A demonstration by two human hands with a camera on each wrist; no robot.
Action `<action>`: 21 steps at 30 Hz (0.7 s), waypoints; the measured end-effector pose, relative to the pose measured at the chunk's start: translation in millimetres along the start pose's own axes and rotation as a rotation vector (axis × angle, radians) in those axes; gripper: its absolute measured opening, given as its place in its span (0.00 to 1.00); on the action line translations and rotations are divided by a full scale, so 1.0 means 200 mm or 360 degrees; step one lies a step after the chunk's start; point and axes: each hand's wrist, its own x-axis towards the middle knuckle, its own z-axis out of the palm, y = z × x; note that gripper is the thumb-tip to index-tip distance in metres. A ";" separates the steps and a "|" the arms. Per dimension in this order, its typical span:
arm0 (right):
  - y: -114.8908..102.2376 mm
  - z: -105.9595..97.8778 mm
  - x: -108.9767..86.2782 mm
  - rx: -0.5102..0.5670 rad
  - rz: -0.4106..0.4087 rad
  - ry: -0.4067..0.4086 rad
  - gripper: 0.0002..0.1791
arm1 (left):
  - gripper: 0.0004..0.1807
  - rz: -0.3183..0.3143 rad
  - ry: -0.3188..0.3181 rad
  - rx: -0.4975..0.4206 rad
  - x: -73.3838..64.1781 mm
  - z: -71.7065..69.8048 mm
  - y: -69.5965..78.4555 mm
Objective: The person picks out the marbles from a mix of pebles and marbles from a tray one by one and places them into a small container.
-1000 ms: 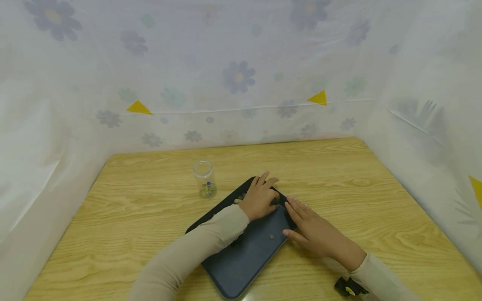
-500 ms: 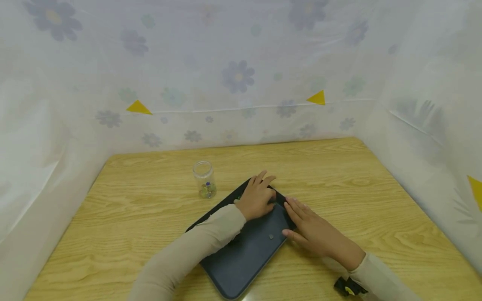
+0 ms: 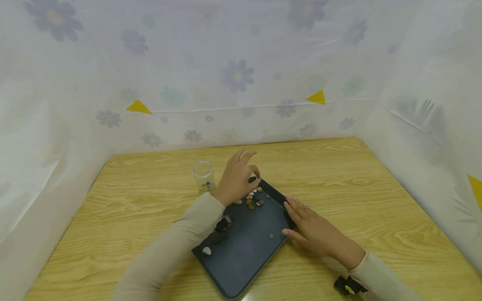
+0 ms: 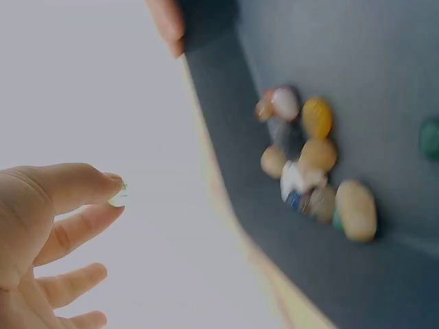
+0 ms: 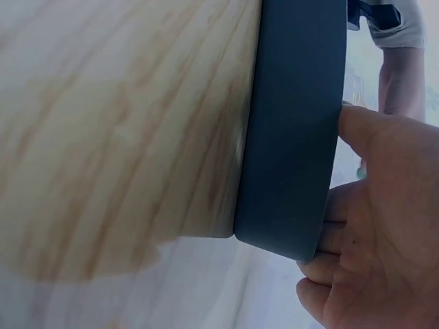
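Between thumb and forefinger, my left hand [image 3: 235, 177] pinches a small clear glass marble [image 4: 118, 197] with a green streak, above the far end of the dark tray [image 3: 244, 267]. Its other fingers are spread. Beneath and beside this hand, smooth pebbles [image 3: 249, 201] of white, tan, amber and reddish brown lie clustered in the tray. My right hand [image 3: 316, 232] rests on the tray's right corner, fingers laid along the rim and thumb [image 5: 360, 130] at the side edge. A clear jar [image 3: 203, 169] with several marbles in the bottom stands left of my left hand, partly hidden by it.
A white stone [image 3: 206, 251] lies near the tray's left edge, and a small clear round piece [image 3: 271, 236] on its right side. The wooden table [image 3: 376, 200] has white flowered sheets [image 3: 188, 75] at its back and sides.
My left hand has risen from inside the tray and moved left and away, toward the jar, with the marble in its pinch, uncovering the pebbles. The right hand stays on the tray.
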 end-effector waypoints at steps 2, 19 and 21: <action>0.00 0.00 0.00 0.0005 0.0002 -0.0007 0.43 | 0.04 -0.0047 0.0057 -0.0038 -0.01 -0.04 -0.03; -0.01 -0.01 0.01 -0.0012 -0.0027 -0.0012 0.42 | 0.06 -0.0388 0.0255 -0.0044 -0.21 -0.30 -0.32; -0.01 -0.02 0.01 0.0000 -0.0029 -0.0018 0.42 | 0.07 -0.0413 0.0266 -0.0034 -0.23 -0.31 -0.34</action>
